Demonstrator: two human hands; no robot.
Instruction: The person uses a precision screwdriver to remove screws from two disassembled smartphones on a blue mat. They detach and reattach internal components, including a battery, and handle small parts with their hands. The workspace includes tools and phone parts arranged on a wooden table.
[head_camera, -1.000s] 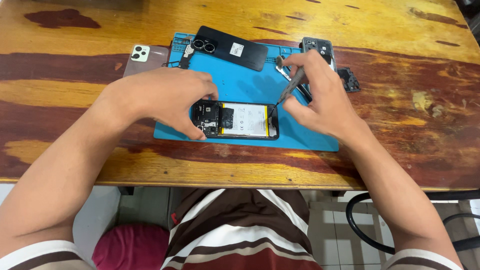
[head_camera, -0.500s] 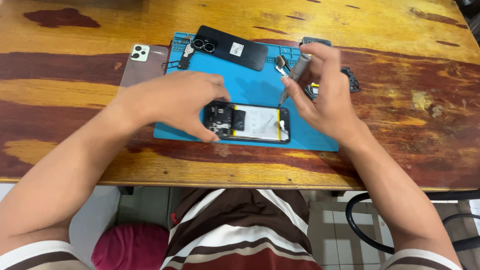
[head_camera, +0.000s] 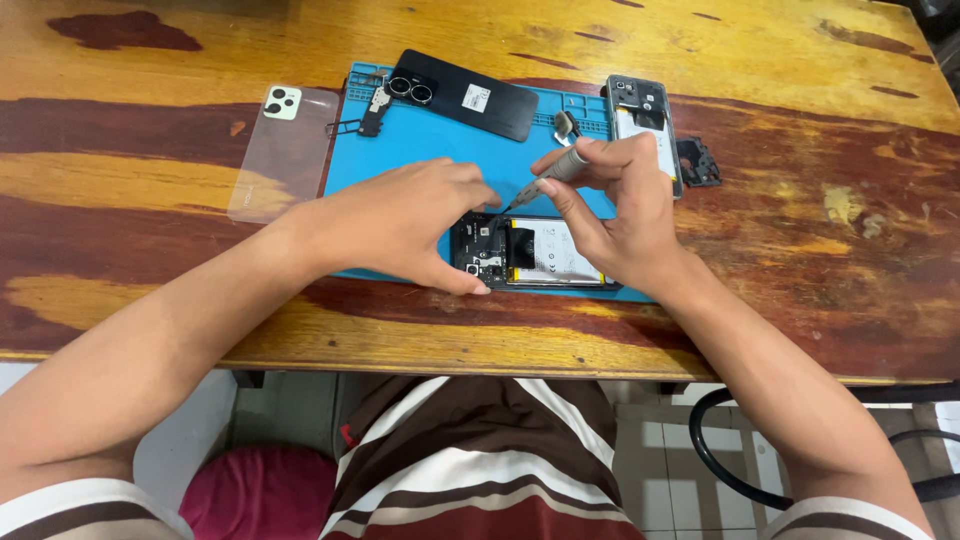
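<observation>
An opened phone (head_camera: 530, 255) with its back off lies on a blue work mat (head_camera: 440, 140), showing a white battery and circuit board. My left hand (head_camera: 400, 220) rests on the phone's left end and steadies it. In my right hand (head_camera: 615, 205) is a slim grey screwdriver (head_camera: 545, 178), its tip pointing down at the board near the phone's upper left corner.
A black back cover (head_camera: 470, 95) lies at the mat's far edge, with a small black bracket (head_camera: 372, 110) beside it. A clear phone case (head_camera: 285, 150) sits left of the mat. Another opened phone (head_camera: 645, 125) and a black part (head_camera: 697, 162) lie to the right.
My right hand has swung the screwdriver from the mat's right side down to the phone's board. The phone has shifted slightly right under my left hand.
</observation>
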